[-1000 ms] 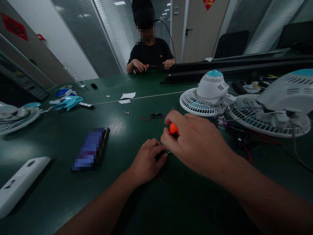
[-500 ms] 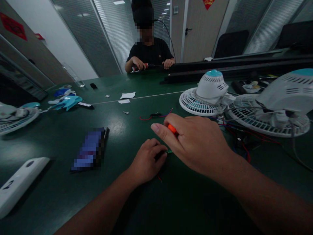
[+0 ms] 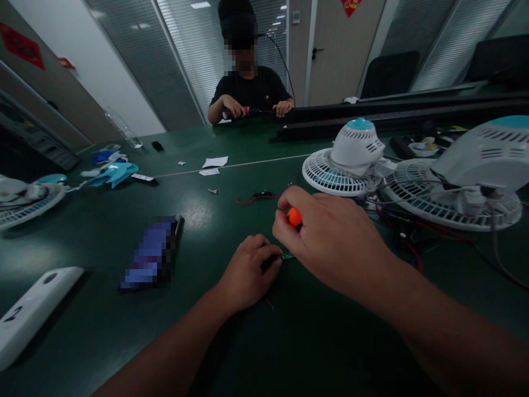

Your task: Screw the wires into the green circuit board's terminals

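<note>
My left hand (image 3: 250,273) is closed, pinching the end of a small green circuit board (image 3: 286,256) just above the table. A short red wire (image 3: 269,302) pokes out below that hand. My right hand (image 3: 330,242) is wrapped around an orange-handled screwdriver (image 3: 294,216). Only the rounded handle end shows between thumb and index finger; its shaft and tip are hidden behind the hand. The right hand also covers the far end of the board, so I cannot tell whether the tool touches it.
White fan housings (image 3: 357,144) stand on the right, with loose wires (image 3: 417,259) near them. A small black part with red wires (image 3: 262,194) lies ahead. On the left are a phone (image 3: 151,251) and a white power strip (image 3: 37,309). Across the table, a person (image 3: 250,91) holds a power tool.
My right thumb has curled in from its stretched position, and the hand has turned, showing more of the orange handle's end. The left hand and the board stay nearly still.
</note>
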`<state>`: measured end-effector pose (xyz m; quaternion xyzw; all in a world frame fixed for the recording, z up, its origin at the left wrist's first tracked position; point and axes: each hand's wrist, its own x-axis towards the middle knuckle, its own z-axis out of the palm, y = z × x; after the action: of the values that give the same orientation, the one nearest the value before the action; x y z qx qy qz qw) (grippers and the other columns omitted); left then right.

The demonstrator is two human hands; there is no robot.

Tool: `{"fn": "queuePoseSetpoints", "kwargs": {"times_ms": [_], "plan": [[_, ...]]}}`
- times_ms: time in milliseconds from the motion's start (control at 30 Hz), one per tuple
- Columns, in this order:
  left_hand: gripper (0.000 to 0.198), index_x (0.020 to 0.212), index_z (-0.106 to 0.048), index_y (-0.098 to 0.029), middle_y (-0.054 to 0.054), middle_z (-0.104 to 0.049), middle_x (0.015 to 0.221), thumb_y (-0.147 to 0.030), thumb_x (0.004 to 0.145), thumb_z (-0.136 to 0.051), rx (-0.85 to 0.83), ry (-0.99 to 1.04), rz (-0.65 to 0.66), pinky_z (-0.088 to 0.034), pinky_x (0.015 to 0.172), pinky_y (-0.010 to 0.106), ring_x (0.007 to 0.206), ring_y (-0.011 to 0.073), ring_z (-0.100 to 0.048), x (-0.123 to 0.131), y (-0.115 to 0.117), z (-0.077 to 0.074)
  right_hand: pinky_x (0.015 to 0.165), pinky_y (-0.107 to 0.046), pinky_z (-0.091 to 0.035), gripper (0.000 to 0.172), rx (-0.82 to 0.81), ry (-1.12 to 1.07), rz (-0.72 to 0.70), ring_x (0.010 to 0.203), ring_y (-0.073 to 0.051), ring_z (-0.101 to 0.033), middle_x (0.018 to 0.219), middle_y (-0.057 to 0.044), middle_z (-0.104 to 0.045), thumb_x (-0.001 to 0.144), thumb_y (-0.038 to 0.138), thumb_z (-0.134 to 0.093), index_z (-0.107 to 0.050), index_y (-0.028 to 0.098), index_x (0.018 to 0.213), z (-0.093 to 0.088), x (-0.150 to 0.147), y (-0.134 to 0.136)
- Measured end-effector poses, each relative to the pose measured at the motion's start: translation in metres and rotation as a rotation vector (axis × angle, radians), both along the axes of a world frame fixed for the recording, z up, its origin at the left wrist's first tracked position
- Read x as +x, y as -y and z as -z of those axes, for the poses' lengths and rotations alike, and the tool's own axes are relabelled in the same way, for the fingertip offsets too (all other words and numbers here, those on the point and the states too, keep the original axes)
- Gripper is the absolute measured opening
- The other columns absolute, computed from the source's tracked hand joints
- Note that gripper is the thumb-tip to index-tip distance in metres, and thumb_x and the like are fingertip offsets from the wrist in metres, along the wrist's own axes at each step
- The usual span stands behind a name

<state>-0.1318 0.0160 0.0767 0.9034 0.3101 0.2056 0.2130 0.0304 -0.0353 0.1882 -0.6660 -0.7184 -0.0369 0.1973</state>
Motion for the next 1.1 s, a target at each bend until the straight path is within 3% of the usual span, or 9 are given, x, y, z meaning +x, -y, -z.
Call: {"fn": "queuePoseSetpoints", "kwargs": {"times_ms": [300, 567, 833, 1100], "plan": [[0.019, 0.103, -0.067, -0.018, 0.009, -0.063, 0.1, -0.018, 0.087, -0.057, -0.003, 0.041, 0.001, -0.052, 0.084, 0.045, 0.094, 0.0252, -0.058, -0.0009, 0.0006, 0.006, 0.053, -0.03, -0.02, 0.023, -0.028, 0.018, -0.001, 0.061, -0.019, -0.052, 0.068, -0.002, -0.059, 0.089, 0.036, -0.038, -0.058, 0.024, 0.088, -0.004, -0.0024, 0.0024], [0.017, 0.101, -0.067, -0.018, 0.008, -0.063, 0.099, -0.019, 0.088, -0.055, -0.02, 0.056, -0.001, -0.052, 0.084, 0.045, 0.093, 0.0253, -0.058, -0.0008, -0.0001, 0.0063, 0.05, -0.029, -0.018, 0.058, -0.038, 0.009, -0.007, 0.054, -0.018, -0.05, 0.059, -0.001, -0.057, 0.093, 0.065, -0.015, -0.056, 0.026, 0.081, -0.0029, -0.0025, 0.0024], [0.02, 0.105, -0.069, -0.018, 0.008, -0.059, 0.096, -0.019, 0.088, -0.057, -0.002, 0.018, 0.007, -0.05, 0.088, 0.044, 0.096, 0.0254, -0.057, 0.0002, -0.0009, 0.0021, 0.05, -0.03, -0.021, 0.027, -0.008, 0.059, 0.058, 0.057, -0.021, -0.057, 0.066, -0.002, -0.064, 0.092, 0.039, -0.037, -0.06, 0.025, 0.092, -0.0008, -0.0029, -0.0016], [0.02, 0.106, -0.069, -0.018, 0.008, -0.059, 0.098, -0.019, 0.089, -0.057, -0.012, -0.003, 0.002, -0.05, 0.088, 0.043, 0.096, 0.0251, -0.057, -0.0006, 0.0002, 0.0007, 0.051, -0.03, -0.024, 0.024, 0.03, 0.016, 0.072, 0.062, -0.022, -0.059, 0.074, -0.005, -0.065, 0.088, 0.034, -0.045, -0.054, 0.021, 0.105, 0.0026, -0.0018, -0.0025]]}}
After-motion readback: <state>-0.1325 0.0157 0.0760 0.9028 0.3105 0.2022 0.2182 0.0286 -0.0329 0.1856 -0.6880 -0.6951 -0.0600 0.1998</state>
